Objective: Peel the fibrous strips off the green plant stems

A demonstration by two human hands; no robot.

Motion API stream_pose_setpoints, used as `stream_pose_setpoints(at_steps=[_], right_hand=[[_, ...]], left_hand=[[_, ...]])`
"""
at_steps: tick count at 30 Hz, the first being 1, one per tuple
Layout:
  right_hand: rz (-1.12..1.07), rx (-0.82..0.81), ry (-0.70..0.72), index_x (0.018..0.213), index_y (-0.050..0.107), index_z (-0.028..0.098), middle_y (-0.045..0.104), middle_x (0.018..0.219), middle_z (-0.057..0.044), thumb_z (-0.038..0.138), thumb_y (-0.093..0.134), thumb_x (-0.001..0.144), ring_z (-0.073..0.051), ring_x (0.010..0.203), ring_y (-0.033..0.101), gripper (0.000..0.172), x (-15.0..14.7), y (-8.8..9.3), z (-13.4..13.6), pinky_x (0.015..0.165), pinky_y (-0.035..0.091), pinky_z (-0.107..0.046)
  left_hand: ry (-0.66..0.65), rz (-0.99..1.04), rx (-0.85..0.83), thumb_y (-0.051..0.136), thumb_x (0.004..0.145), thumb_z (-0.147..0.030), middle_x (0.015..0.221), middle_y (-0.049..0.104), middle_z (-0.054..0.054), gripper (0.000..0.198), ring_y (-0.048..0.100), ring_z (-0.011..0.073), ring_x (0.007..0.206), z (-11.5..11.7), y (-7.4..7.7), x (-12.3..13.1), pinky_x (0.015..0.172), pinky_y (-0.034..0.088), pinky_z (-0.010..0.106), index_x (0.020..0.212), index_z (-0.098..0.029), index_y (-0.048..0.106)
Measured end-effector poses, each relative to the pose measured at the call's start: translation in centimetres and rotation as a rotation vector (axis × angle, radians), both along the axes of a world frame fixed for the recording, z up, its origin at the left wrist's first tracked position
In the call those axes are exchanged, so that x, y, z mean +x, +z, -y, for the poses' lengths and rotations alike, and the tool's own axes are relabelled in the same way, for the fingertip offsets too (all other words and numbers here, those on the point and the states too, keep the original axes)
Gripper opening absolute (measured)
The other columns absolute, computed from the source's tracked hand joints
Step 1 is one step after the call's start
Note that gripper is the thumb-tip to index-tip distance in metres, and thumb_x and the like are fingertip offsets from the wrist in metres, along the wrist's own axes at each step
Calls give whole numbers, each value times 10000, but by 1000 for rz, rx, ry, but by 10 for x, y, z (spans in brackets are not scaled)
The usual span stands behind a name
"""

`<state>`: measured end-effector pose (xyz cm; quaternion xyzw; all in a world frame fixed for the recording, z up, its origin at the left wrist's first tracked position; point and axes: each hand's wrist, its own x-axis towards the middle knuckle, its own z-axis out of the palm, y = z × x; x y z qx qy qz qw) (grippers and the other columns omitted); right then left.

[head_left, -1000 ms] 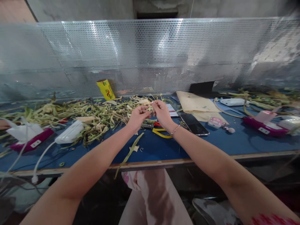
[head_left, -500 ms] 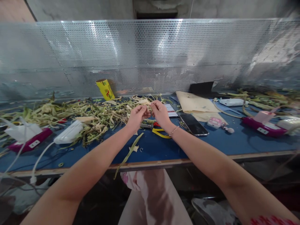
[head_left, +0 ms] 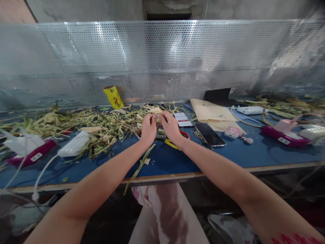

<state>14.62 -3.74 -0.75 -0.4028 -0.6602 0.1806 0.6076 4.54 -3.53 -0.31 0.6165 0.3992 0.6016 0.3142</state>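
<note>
My left hand (head_left: 149,128) and my right hand (head_left: 169,125) are close together over the blue table (head_left: 177,162), each with fingers pinched. What they hold, if anything, is too small and hidden to name. A heap of dried green stalks and leaves (head_left: 119,123) spreads to the left of my hands and behind them. Below my right hand and wrist lie scissors with yellow and red handles (head_left: 172,144), partly covered. A long green strip (head_left: 140,166) hangs over the table's front edge, beside a small pale scrap (head_left: 145,161).
A black phone (head_left: 210,134), tan paper (head_left: 213,112), a white card (head_left: 182,119) and a pink case (head_left: 232,132) lie on the right. White power banks and purple power strips (head_left: 34,154) with cables sit at both sides. Behind stands a perforated metal screen (head_left: 162,61).
My hands have shifted slightly, fingertips now pointing more upward, and my right hand has moved a little left. More of the white card and the red scissor handle shows.
</note>
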Motion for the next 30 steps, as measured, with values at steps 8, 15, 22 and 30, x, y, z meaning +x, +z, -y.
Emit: stream_pose_setpoints(at_steps=[8,15,22,30], right_hand=[[-46,-36,99,776,493,228,443,511,52,335,434,809,-103,465,437,127,2,-2,-1,494,370,-241],[-71,-56,125,741,497,219,468,523,49,320,452,794,-99,467,468,122,3,-1,-2,498,398,-243],[-205,-137,252,701,473,211,451,473,72,359,537,736,-79,414,438,166,2,-1,-5,457,395,-228],[-431,-294,424,658,441,196,426,438,97,354,604,678,-45,382,385,228,1,0,-7,418,349,-186]], left_hand=[[-60,33,19,532,762,-411,485,408,-44,259,379,94,470,0,0,-3,494,287,236,649,-188,465],[-107,70,-2,509,773,-428,510,451,-35,283,430,93,474,0,0,-1,499,347,236,642,-186,444],[-123,99,16,516,767,-426,536,451,-30,286,431,89,494,-2,-2,-3,497,361,228,639,-181,443],[-12,-28,30,463,802,-362,545,446,-27,245,468,103,510,-4,-3,-4,520,382,237,642,-181,421]])
